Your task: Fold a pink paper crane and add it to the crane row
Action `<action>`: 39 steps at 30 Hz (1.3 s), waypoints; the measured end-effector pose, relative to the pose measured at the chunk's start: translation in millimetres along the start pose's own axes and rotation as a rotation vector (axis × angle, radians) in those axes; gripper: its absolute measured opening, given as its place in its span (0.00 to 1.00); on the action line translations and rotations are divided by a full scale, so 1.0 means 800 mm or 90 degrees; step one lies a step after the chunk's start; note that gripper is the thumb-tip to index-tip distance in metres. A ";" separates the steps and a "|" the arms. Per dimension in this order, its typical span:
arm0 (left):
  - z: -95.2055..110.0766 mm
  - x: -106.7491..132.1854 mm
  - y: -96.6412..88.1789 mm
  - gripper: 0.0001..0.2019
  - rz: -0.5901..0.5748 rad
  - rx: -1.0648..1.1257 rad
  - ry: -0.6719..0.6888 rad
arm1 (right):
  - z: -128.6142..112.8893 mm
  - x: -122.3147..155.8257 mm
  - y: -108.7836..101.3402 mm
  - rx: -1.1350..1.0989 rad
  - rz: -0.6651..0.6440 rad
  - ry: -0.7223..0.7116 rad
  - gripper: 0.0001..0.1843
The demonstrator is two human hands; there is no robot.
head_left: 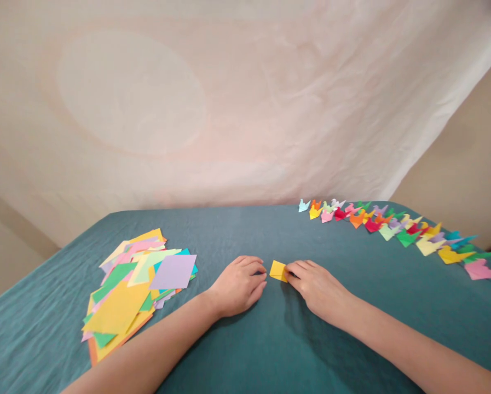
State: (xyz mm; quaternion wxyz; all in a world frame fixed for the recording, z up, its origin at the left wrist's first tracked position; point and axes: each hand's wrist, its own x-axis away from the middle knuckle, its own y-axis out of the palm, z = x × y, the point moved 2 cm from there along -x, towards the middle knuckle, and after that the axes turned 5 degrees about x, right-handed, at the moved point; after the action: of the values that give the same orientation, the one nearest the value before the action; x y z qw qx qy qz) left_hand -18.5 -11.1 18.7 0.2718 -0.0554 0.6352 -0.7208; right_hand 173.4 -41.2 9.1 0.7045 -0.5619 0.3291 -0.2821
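A small yellow folded paper (277,271) lies near the middle of the table, a crease line across its face. My right hand (316,287) pinches its right edge between thumb and fingers, and the fingertips hide that edge. Just left of the paper, my left hand (240,285) rests on the cloth with bent fingers. A small gap shows between its thumb and forefinger, with nothing held, and it does not touch the paper.
A loose pile of coloured paper squares (122,306) spreads left of my left forearm. Rows of folded paper cranes (407,236) stand along the right back edge. A teal cloth (237,232) covers the table. Behind it hangs a pale sheet (245,109).
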 end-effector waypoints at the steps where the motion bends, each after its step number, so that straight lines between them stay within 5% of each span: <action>1: -0.003 0.000 0.001 0.13 0.010 0.010 -0.003 | 0.000 0.000 -0.001 -0.004 0.003 0.002 0.14; 15: 0.005 -0.004 0.006 0.17 -0.036 0.022 0.016 | 0.005 0.003 0.008 -0.058 0.050 0.011 0.14; 28: -0.008 -0.003 0.006 0.15 0.049 0.078 -0.065 | 0.004 0.004 0.007 -0.057 0.049 0.007 0.15; 39: -0.010 -0.003 0.011 0.22 -0.042 0.085 -0.030 | 0.001 0.003 0.007 -0.050 0.074 0.044 0.14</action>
State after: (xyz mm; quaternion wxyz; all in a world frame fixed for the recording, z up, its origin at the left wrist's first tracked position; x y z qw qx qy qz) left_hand -17.3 -3.2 9.5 0.2659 -0.0745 0.5768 -0.7688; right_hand 176.0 -41.4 3.1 0.6856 -0.5588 0.3961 -0.2465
